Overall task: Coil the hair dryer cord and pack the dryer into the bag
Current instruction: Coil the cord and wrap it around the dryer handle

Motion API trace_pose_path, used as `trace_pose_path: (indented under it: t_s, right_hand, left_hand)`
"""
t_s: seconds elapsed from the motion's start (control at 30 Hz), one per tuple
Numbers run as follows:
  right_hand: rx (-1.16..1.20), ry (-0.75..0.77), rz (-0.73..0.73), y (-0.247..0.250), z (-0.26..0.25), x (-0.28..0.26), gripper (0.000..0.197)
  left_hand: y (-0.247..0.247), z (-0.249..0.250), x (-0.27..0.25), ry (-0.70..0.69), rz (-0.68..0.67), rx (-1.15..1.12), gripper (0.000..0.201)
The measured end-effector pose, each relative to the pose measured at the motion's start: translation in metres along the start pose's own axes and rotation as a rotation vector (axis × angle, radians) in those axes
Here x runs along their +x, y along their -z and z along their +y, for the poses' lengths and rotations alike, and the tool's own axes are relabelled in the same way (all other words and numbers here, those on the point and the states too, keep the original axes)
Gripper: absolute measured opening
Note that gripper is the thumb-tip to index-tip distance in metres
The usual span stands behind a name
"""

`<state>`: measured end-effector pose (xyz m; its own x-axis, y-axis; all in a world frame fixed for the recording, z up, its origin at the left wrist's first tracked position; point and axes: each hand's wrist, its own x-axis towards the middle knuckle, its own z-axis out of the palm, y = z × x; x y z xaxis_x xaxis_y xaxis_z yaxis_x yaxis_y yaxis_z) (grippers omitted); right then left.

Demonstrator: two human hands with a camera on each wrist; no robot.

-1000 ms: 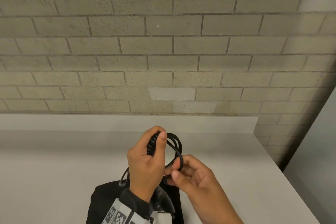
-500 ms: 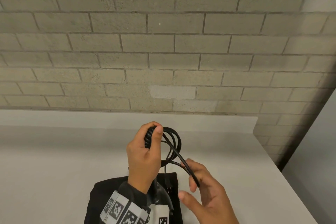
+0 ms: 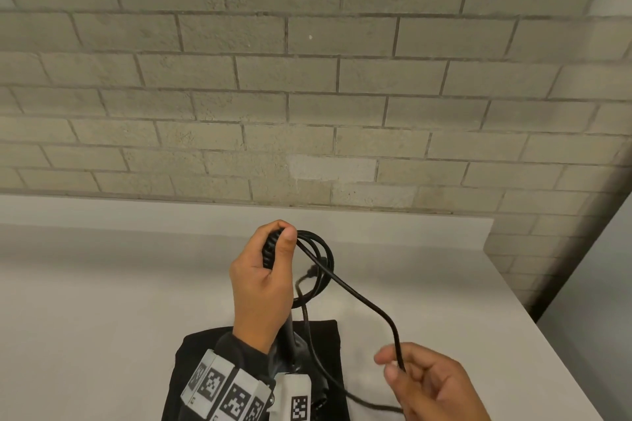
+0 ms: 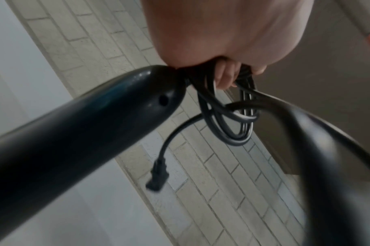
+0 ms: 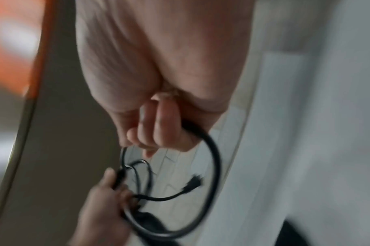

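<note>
Against a pale brick wall, above the white worktop point(image 3: 102, 301), the left hand point(image 3: 263, 287) clamps the coiled cord point(image 3: 321, 253) at the dryer point(image 4: 78, 133) handle over the black bag point(image 3: 328, 335), while the right hand point(image 3: 434, 386) pinches a slack run whose tug could likely spill loops or snag the dangling plug point(image 4: 157, 174).
</note>
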<state>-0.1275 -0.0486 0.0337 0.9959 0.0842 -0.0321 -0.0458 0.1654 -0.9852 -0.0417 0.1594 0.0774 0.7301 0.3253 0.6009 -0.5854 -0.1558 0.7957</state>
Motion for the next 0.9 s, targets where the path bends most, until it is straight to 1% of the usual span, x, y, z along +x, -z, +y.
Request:
trace_pose_path:
  t_s: [0.07,0.1,0.13,0.17,0.2,0.23,0.27,0.3,0.33,0.4,0.43,0.47,0.5,0.57,0.67,0.73,0.77,0.8,0.83,0.87,0.9]
  right_hand:
    - [-0.232,0.097,0.038,0.009,0.006,0.000,0.010]
    - [-0.282,0.132,0.073,0.012,0.006,-0.001,0.017]
    - [-0.256,0.156,0.120,0.017,0.009,-0.001,0.030]
    - [-0.114,0.147,0.164,0.022,0.012,-0.001,0.048]
    - [0.087,0.115,0.217,0.026,0.014,-0.002,0.057]
    - [0.252,0.081,0.253,0.027,0.014,-0.003,0.062]
    - [0.344,0.050,0.263,0.028,0.013,-0.005,0.065]
    - [0.372,0.018,0.263,0.029,0.013,-0.006,0.063]
    - [0.356,-0.005,0.260,0.030,0.012,-0.007,0.054]
    - [0.237,-0.008,0.221,0.037,0.007,-0.006,0.021]
    - [0.156,-0.019,0.207,0.041,0.004,-0.004,0.013]
    - [0.092,-0.031,0.187,0.047,0.001,-0.003,0.015]
    - [0.050,-0.041,0.173,0.053,-0.002,-0.002,0.021]
    - [0.018,-0.055,0.185,0.065,-0.008,0.001,0.029]
    - [-0.077,-0.017,0.246,0.075,-0.018,0.007,0.027]
    - [-0.198,0.053,0.314,0.075,-0.018,0.011,0.036]
    - [-0.263,0.100,0.352,0.073,-0.015,0.013,0.038]
    - [-0.346,0.161,0.389,0.070,-0.010,0.015,0.037]
    - [-0.448,0.226,0.431,0.065,-0.003,0.017,0.043]
    - [-0.568,0.313,0.480,0.056,0.001,0.018,0.051]
    - [-0.646,0.449,0.532,0.043,0.002,0.016,0.049]
  left_hand:
    - [0.001,0.000,0.000,0.007,0.004,-0.010,0.045]
    - [0.001,0.001,0.000,0.014,0.010,-0.022,0.045]
    - [0.002,0.000,0.000,0.021,0.016,-0.034,0.046]
    - [0.003,0.000,0.001,0.027,0.018,-0.039,0.045]
    - [0.003,-0.001,0.001,0.028,0.015,-0.037,0.044]
    - [0.004,-0.001,0.001,0.025,0.005,-0.030,0.043]
    - [0.004,-0.001,0.001,0.018,-0.006,-0.025,0.042]
    - [0.004,0.000,0.000,0.010,-0.015,-0.021,0.042]
    - [0.004,0.000,0.000,0.001,-0.018,-0.017,0.041]
    - [0.004,0.001,0.000,-0.004,-0.013,-0.012,0.036]
    - [0.005,0.002,0.001,-0.007,-0.013,-0.009,0.032]
    - [0.004,0.002,0.000,-0.012,-0.018,0.003,0.027]
    - [0.004,0.003,0.000,-0.021,-0.029,0.024,0.024]
    - [0.002,0.005,-0.002,-0.037,-0.051,0.057,0.021]
    - [-0.001,0.007,-0.004,-0.053,-0.059,0.072,0.018]
    - [-0.002,0.008,-0.003,-0.058,-0.058,0.077,0.018]
    - [-0.002,0.008,-0.003,-0.059,-0.052,0.080,0.018]
    - [-0.002,0.008,-0.002,-0.059,-0.043,0.083,0.019]
    - [-0.002,0.008,-0.001,-0.061,-0.034,0.087,0.019]
    - [-0.003,0.008,-0.001,-0.067,-0.028,0.092,0.018]
    - [-0.003,0.009,-0.001,-0.076,-0.030,0.100,0.018]
